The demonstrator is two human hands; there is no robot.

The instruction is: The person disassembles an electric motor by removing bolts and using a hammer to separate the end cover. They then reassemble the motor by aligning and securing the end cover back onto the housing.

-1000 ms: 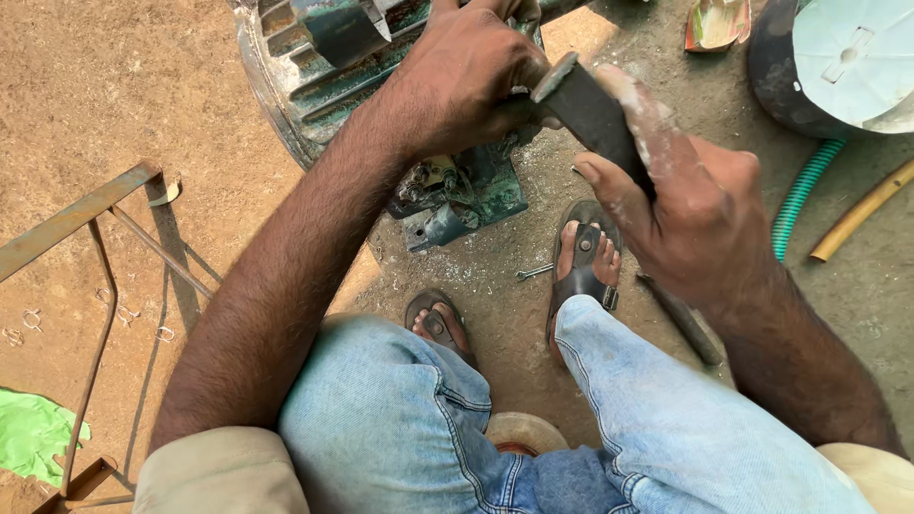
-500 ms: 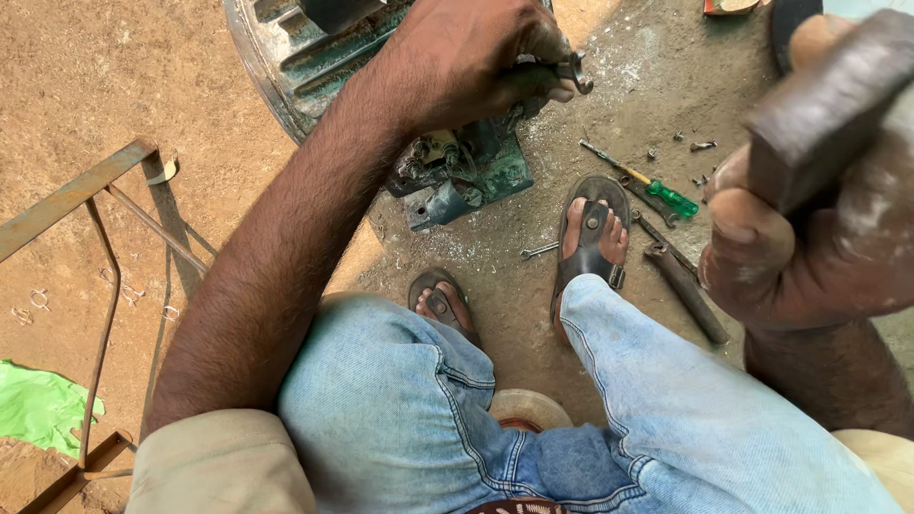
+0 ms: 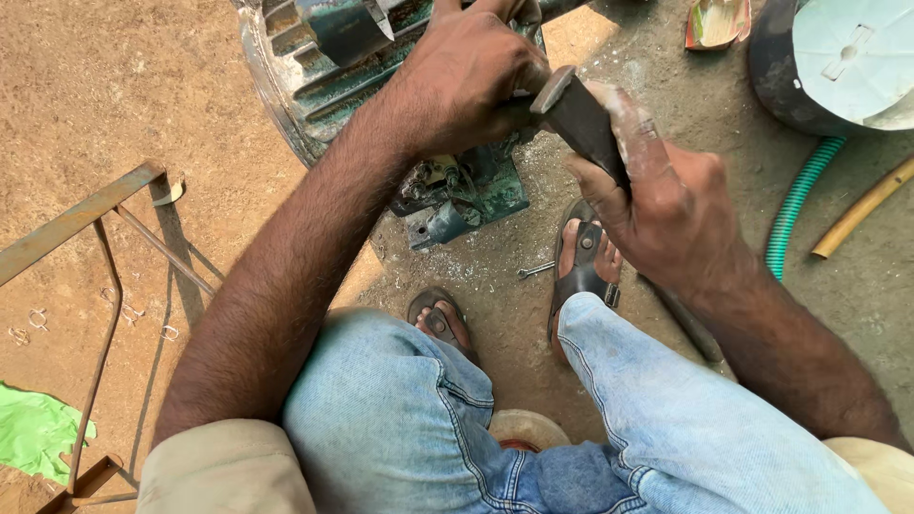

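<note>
My right hand grips a dark metal hammer, whose head is down against the spot where my left hand is closed. My left hand is clenched around a small tool pressed to a green, ribbed motor casing; the tool itself is mostly hidden by the fingers. The casing's green base sits on the ground just in front of my sandalled feet. I sit with both knees in blue jeans at the bottom of the view.
A small spanner lies on the dirt between my feet. A rusty metal frame stands at the left, with a green cloth below it. A green ribbed hose, a yellow pipe and a dark drum with a pale lid are at the right.
Half a second ago my right hand had the hammer raised close to the camera; now it has swung down onto the tool in my left hand. The left hand stays on the casing.
</note>
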